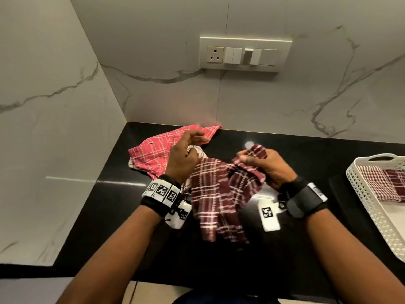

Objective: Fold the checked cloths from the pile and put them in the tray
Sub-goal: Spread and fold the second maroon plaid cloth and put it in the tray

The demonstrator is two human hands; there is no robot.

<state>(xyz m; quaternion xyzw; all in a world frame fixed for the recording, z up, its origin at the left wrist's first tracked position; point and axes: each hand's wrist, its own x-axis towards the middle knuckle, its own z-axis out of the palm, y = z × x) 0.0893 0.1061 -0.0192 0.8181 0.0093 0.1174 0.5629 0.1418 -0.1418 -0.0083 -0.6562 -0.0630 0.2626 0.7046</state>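
Both hands are up over the black counter (306,154), and the maroon cloth (214,194) hangs between them, bunched and rumpled, its lower end trailing down toward the person's body. The right hand (266,166) has it: thumb and fingers pinched tight on a gathered corner, with a fold of checks sticking up above the knuckles. The left hand (183,160) is just beside the same cloth, on the side away from the tray. Its fingers are curled but loose, spread part way open, and from here I cannot tell whether they have any fabric caught under them or are only brushing it.

Beyond the left hand, farther from the tray, lies the pile: a pink cloth (162,148) spread crumpled on the counter, its far corner reaching the foot of the marble wall (263,102), with a bit of white checked cloth (198,151) peeking out from under it next to the left hand's fingers.

The white tray (363,194) sits at the right edge of the counter, well apart from the hands, and already has folded cloths (388,185) lying flat in it. Each wrist wears a band with black and white square markers.
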